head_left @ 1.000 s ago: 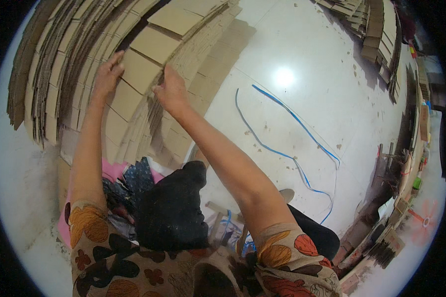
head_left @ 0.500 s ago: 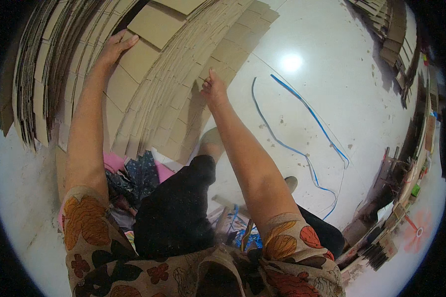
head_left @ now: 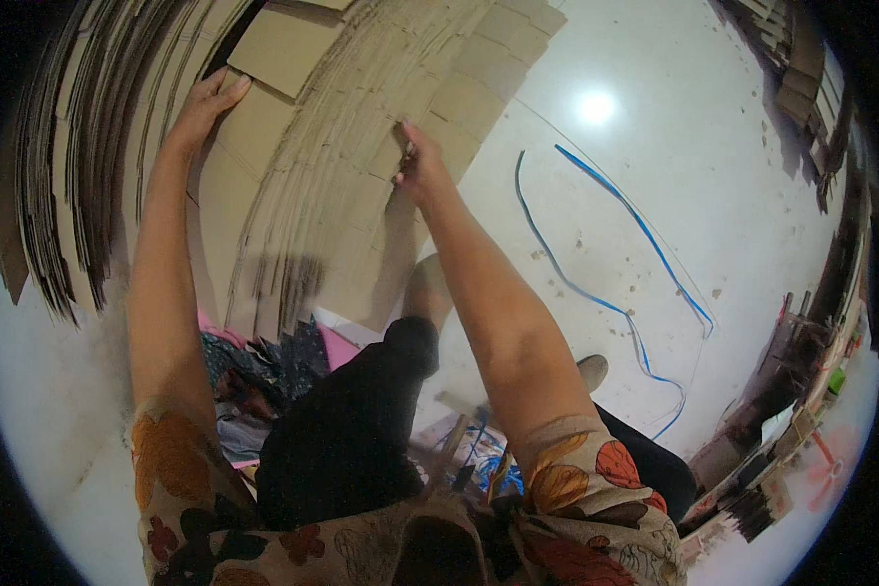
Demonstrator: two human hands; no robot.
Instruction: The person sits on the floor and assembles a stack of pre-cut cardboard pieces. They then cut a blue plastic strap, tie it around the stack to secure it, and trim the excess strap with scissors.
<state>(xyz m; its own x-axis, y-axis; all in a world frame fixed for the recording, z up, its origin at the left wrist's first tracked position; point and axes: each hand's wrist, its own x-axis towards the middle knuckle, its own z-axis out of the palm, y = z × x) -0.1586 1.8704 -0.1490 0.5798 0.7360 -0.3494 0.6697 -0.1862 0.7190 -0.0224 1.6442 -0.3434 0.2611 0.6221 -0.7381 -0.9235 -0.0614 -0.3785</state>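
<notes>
A long, fanned row of brown cardboard sheets [head_left: 352, 127] stretches across the upper left, its edges overlapping in steps. At its far left side my left hand [head_left: 205, 109] grips the rim of a wider flat cardboard panel [head_left: 278, 49], thumb on top and the other fingers partly hidden. My right hand [head_left: 420, 168] is closed at the row's right side, fingers curled against the sheet edges and thumb side up. How many sheets it pinches cannot be seen. The row's near end is blurred.
More cardboard stacks [head_left: 54, 176] stand at the far left. Blue strapping strips [head_left: 635, 234] lie loose on the pale floor [head_left: 654, 88] at right, among small scraps. Cloth [head_left: 273, 376] and tangled blue strapping [head_left: 488, 469] lie near my legs. Cardboard piles [head_left: 801, 88] line the right side.
My left hand and the row's left part have shifted left and slightly nearer, while floor and strips slid right in view. My right hand stays at the row's right side.
</notes>
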